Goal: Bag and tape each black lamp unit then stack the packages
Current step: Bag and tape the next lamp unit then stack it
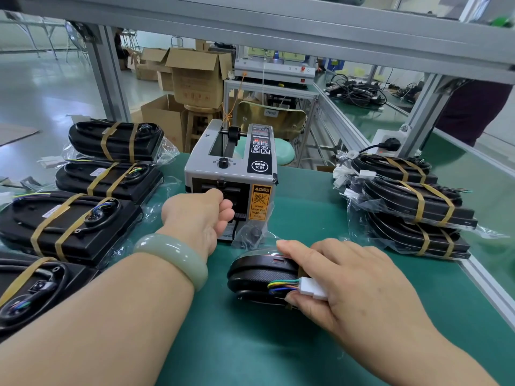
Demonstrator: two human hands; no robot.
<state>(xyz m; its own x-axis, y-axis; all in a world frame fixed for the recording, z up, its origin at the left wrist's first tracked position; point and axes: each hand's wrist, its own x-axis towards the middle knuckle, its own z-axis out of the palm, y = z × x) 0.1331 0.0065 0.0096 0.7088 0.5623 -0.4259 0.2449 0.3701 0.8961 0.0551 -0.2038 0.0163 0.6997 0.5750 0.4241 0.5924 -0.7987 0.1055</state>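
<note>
**Q:** Where is the black lamp unit (257, 271)?
**A:** It lies on the green counter (278, 352), centre front, just nearer than the tape dispenser (232, 174). It sits under and to the left of the right hand (351, 280), with its rounded end pointing left. A clear bag (250, 235) stands bunched at the unit's far side, up against the dispenser's lower front.

**Q:** How does the right hand hold it?
**A:** The fingers curve over the top of the unit's right end and the thumb is underneath, so the unit is gripped. A white connector (313, 289) with coloured wires sticks out between thumb and fingers. The back of the hand faces up, and the forearm comes in from the lower right.

**Q:** And the left hand (199, 215)?
**A:** It is beyond the unit and not touching it, at the dispenser's front outlet, just left of the orange caution label (259, 201). The fingers are curled inward and the fingertips are hidden. I cannot tell whether any tape is pinched. The forearm stretches diagonally from the lower left, with a pale green bangle (172, 260) at the wrist.

**Q:** Where are the finished packages?
**A:** Four bagged units with tan tape bands lie in a row on the left (72, 221), running from far to near. On the right a stack (412, 210) of three lies staggered near the counter's edge. Both groups are well apart from the hands.
</note>
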